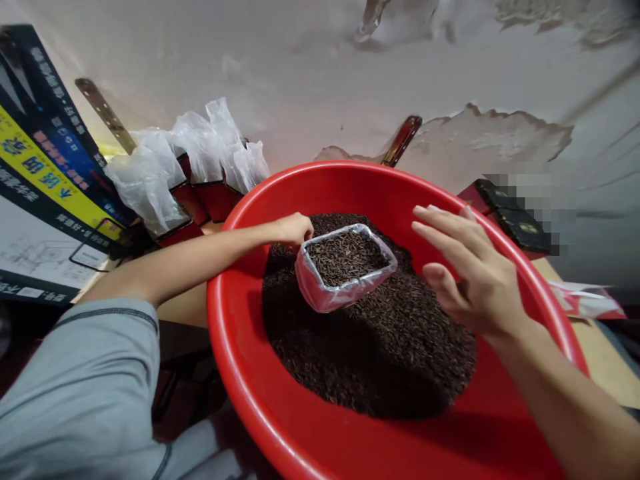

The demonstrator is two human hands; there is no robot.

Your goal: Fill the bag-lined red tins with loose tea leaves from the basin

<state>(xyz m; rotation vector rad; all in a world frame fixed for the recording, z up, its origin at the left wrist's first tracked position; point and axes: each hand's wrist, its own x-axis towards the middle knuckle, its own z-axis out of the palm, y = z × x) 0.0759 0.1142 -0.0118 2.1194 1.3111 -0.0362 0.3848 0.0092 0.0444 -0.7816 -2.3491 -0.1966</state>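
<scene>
My left fingers are curled tight on the rear left corner of a small box, gripping it there. My right fingers are released and stretched out, thumb apart, with nothing in them; they hang over the right part of the tub, to the right of the box and apart from it.

The box is inside the tub's rim, near the middle. Clear plastic lines it and folds over its edges, and dark grains fill it almost to the top. It is slightly tilted; whether it touches the heap below, I cannot tell. The heap is of the same dark grains and covers much of the tub's floor, with bare red plastic showing around it.

The tub is wide, round and red. Beyond its left rim, white bags stick up out of dark red boxes, and further left a tall carton with a yellow band leans at a slant. Past the right rim lie a black box, partly blurred, and a red and white packet on the tan counter. Behind everything is a pale wall with peeling patches.
</scene>
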